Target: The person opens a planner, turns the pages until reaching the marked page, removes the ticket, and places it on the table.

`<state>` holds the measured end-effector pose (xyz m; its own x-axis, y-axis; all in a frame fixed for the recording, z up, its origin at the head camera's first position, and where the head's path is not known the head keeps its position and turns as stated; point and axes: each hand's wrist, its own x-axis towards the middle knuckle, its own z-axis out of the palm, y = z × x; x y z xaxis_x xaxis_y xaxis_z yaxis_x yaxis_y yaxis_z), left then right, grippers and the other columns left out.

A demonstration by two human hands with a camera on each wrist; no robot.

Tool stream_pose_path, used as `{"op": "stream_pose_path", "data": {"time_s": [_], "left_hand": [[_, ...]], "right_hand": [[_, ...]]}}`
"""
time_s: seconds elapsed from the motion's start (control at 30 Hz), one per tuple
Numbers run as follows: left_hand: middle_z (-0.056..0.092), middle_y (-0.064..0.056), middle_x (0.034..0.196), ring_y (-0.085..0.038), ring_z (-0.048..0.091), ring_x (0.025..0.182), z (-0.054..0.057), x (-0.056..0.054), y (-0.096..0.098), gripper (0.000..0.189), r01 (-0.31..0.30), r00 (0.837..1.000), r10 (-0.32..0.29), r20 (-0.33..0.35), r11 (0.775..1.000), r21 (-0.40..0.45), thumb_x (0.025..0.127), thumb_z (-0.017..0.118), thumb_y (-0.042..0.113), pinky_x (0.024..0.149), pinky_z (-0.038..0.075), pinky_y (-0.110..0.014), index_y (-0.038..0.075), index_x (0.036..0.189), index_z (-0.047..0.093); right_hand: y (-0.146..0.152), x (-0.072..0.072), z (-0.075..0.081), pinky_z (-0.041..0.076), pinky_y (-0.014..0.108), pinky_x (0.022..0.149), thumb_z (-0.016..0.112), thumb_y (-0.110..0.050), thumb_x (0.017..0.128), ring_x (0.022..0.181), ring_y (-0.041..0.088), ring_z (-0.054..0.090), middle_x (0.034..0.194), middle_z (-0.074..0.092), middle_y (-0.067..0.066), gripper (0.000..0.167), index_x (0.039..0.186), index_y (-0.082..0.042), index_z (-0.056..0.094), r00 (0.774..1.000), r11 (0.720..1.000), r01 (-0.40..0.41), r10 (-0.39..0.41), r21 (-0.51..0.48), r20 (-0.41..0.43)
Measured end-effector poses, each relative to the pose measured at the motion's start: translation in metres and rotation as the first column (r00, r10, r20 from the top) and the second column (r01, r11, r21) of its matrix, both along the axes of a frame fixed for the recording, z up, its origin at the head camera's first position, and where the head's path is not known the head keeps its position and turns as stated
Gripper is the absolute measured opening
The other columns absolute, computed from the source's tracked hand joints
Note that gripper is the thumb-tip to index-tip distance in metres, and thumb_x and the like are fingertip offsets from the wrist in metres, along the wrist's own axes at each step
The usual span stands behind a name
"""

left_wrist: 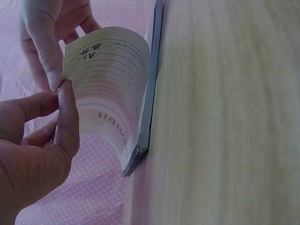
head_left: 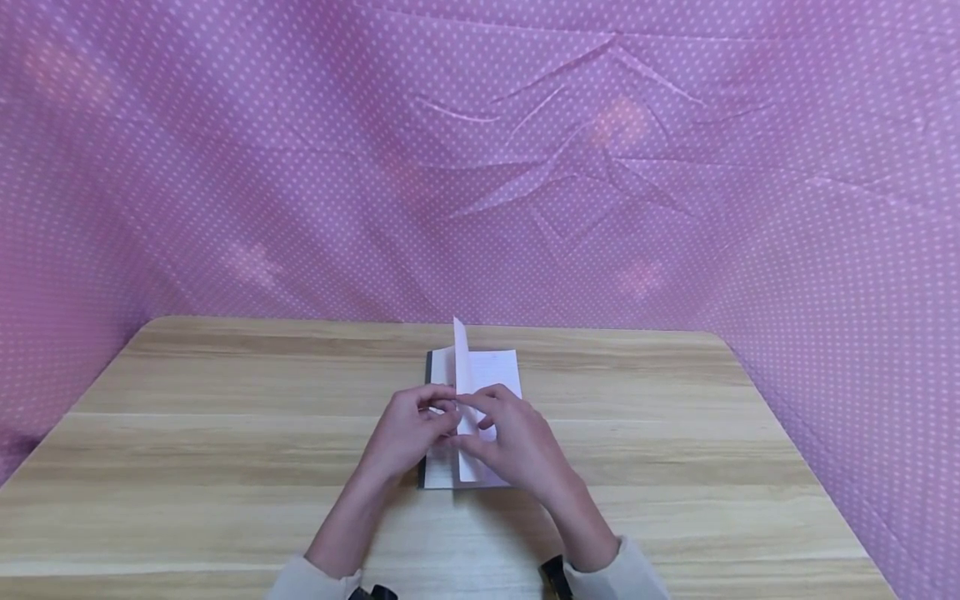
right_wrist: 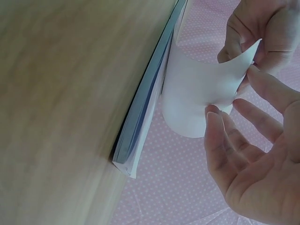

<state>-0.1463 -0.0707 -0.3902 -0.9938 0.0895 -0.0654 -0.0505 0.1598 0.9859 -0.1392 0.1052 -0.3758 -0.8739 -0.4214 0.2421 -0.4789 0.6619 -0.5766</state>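
Note:
An open notebook lies on the wooden table, one page standing up from it between both hands. My left hand pinches the page's free edge from the left. From the right, my right hand holds the same page, fingertips close to those of the left. In the left wrist view, the raised page bows and shows ruled lines and printed lettering. Its other side, seen in the right wrist view, is a plain pale curved sheet.
The wooden table spreads out on either side of the notebook. Pink cloth with white dots hangs behind the table and along its sides. Dark bands sit at the wrists beside pale sleeves.

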Motion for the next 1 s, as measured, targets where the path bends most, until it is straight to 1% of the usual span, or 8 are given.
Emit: {"op": "stream_pose_path", "data": {"time_s": [0.23, 0.37, 0.47, 0.6, 0.8, 0.9, 1.0], "left_hand": [[0.065, -0.011, 0.095, -0.017, 0.063, 0.073, -0.001, 0.000, 0.000, 0.026, -0.009, 1.000, 0.009, 0.001, 1.000, -0.027, 0.090, 0.068, -0.001, 0.065, 0.059, -0.030, -0.002, 0.115, 0.071], [0.065, -0.013, 0.097, -0.018, 0.065, 0.074, 0.000, -0.001, -0.002, 0.028, -0.013, 1.000, 0.013, 0.011, 1.000, -0.015, 0.091, 0.068, 0.000, 0.066, 0.061, -0.030, -0.003, 0.119, 0.070], [0.064, -0.014, 0.099, -0.019, 0.066, 0.073, 0.002, -0.003, -0.005, 0.030, -0.026, 0.999, 0.026, 0.031, 1.000, -0.004, 0.092, 0.068, -0.001, 0.068, 0.062, -0.032, -0.002, 0.122, 0.069], [0.064, -0.015, 0.100, -0.020, 0.065, 0.075, 0.004, -0.004, -0.013, 0.031, -0.034, 0.999, 0.035, 0.041, 0.999, -0.007, 0.092, 0.067, -0.002, 0.068, 0.062, -0.032, -0.004, 0.123, 0.068], [0.063, -0.017, 0.103, -0.021, 0.065, 0.084, 0.005, -0.008, -0.026, 0.032, -0.017, 0.999, 0.017, 0.043, 1.000, 0.006, 0.092, 0.067, -0.003, 0.072, 0.063, -0.033, -0.006, 0.124, 0.066], [0.063, -0.018, 0.102, -0.021, 0.065, 0.084, 0.006, -0.010, -0.034, 0.032, -0.005, 0.999, 0.004, 0.033, 1.000, 0.022, 0.091, 0.066, -0.003, 0.074, 0.063, -0.035, -0.008, 0.124, 0.065], [0.062, -0.018, 0.102, -0.022, 0.064, 0.085, 0.009, -0.012, -0.042, 0.034, 0.006, 1.000, -0.006, 0.024, 1.000, 0.014, 0.092, 0.065, -0.001, 0.075, 0.063, -0.035, -0.009, 0.125, 0.064]], "right_hand": [[0.000, 0.001, -0.002, 0.056, 0.034, 0.073, 0.082, -0.029, 0.087, 0.092, 0.017, 0.068, 0.117, 0.066, 0.004, 0.049, 0.132, -0.014, 0.069, 1.000, 1.000, -0.011, 0.011, -0.004, -0.024], [0.002, -0.001, -0.001, 0.056, 0.034, 0.075, 0.082, -0.024, 0.087, 0.092, 0.017, 0.068, 0.119, 0.066, 0.004, 0.043, 0.126, -0.011, 0.071, 1.000, 0.999, -0.018, 0.017, -0.027, -0.009], [0.005, -0.002, 0.001, 0.056, 0.033, 0.075, 0.081, -0.019, 0.088, 0.091, 0.016, 0.069, 0.120, 0.067, 0.003, 0.038, 0.123, -0.011, 0.071, 1.000, 0.999, -0.012, 0.013, -0.053, 0.018], [0.009, -0.004, 0.004, 0.057, 0.032, 0.076, 0.080, -0.018, 0.089, 0.093, 0.016, 0.069, 0.120, 0.069, 0.003, 0.037, 0.124, -0.011, 0.071, 0.998, 0.996, 0.006, 0.000, -0.094, 0.059], [0.016, -0.007, 0.009, 0.057, 0.033, 0.074, 0.079, -0.020, 0.090, 0.096, 0.018, 0.069, 0.121, 0.070, 0.003, 0.036, 0.124, -0.010, 0.071, 0.993, 0.991, 0.035, -0.020, -0.127, 0.115], [0.020, -0.009, 0.009, 0.058, 0.032, 0.072, 0.078, -0.021, 0.091, 0.094, 0.017, 0.069, 0.119, 0.070, 0.005, 0.035, 0.123, -0.008, 0.071, 0.987, 0.989, 0.051, -0.029, -0.139, 0.160], [0.024, -0.012, 0.008, 0.058, 0.030, 0.071, 0.078, -0.020, 0.090, 0.091, 0.017, 0.069, 0.117, 0.071, 0.009, 0.035, 0.122, -0.006, 0.071, 0.979, 0.985, 0.066, -0.033, -0.157, 0.201]]}}
